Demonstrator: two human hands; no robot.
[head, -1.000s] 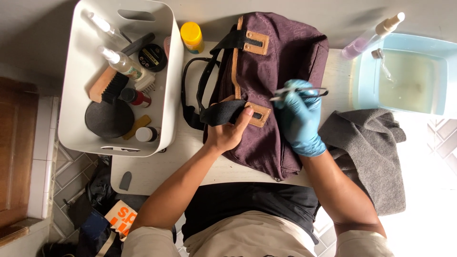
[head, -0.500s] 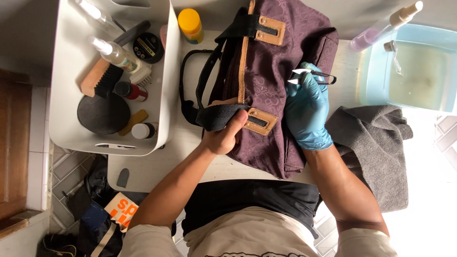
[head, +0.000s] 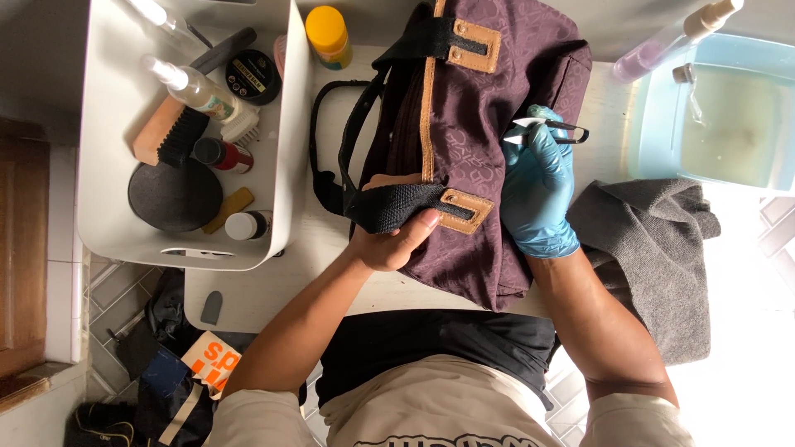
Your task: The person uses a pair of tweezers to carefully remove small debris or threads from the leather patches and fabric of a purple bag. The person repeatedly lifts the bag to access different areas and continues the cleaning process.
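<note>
Bare left hand (head: 396, 245) gripping the purple bag's (head: 497, 165) black strap (head: 389, 207), blue-gloved right hand (head: 538, 194) pinching small scissors (head: 546, 128) on the bag's right side

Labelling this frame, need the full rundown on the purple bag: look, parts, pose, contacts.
The purple bag looks like patterned woven fabric, with black webbing handles, tan patches where they attach and a tan strip along the top. It lies on its side on the white table, beside the white bin. The bare left hand grips the near handle; the gloved right hand rests on the fabric, holding a small tool.
</note>
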